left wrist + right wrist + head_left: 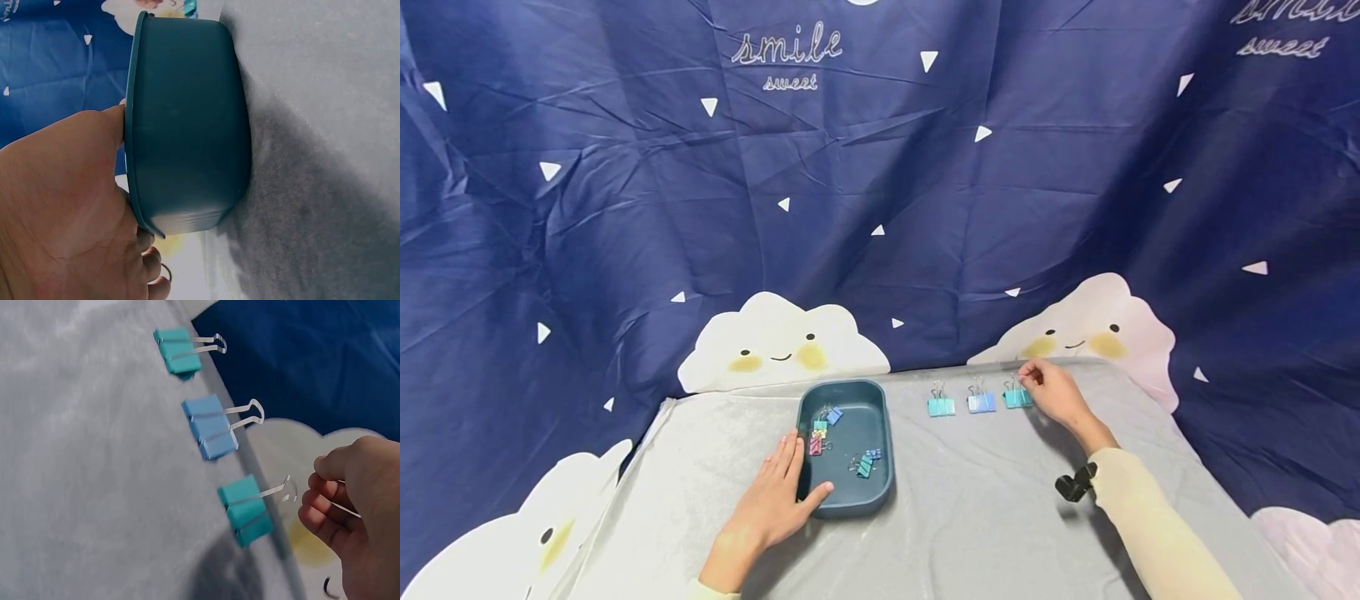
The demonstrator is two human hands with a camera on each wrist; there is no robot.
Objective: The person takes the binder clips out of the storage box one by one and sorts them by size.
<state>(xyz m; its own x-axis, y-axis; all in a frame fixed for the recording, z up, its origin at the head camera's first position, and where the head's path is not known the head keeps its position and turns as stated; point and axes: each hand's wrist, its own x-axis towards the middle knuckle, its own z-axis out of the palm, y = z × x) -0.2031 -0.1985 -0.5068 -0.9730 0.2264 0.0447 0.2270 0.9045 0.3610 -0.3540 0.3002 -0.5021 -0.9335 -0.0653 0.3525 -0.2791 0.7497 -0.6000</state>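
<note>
My left hand (769,504) rests on the near left corner of a dark teal box (861,507), fingers straight along its left side and thumb over the rim. Inside the box lie several small binder clips: blue (835,416), pink (816,444) and green (865,467) among them. To the right, three larger binder clips stand in a row: teal (941,407), blue (981,403) and teal (1018,398). Beside the wire handle of the rightmost clip (247,512) is my right hand (369,506), fingers loosely curled; a small gap shows between fingertips and handle.
A grey cloth (970,517) covers the table. Behind its far edge hangs a dark blue curtain (880,150) with printed clouds and triangles. A black wrist strap mount (1077,482) sits on my right forearm.
</note>
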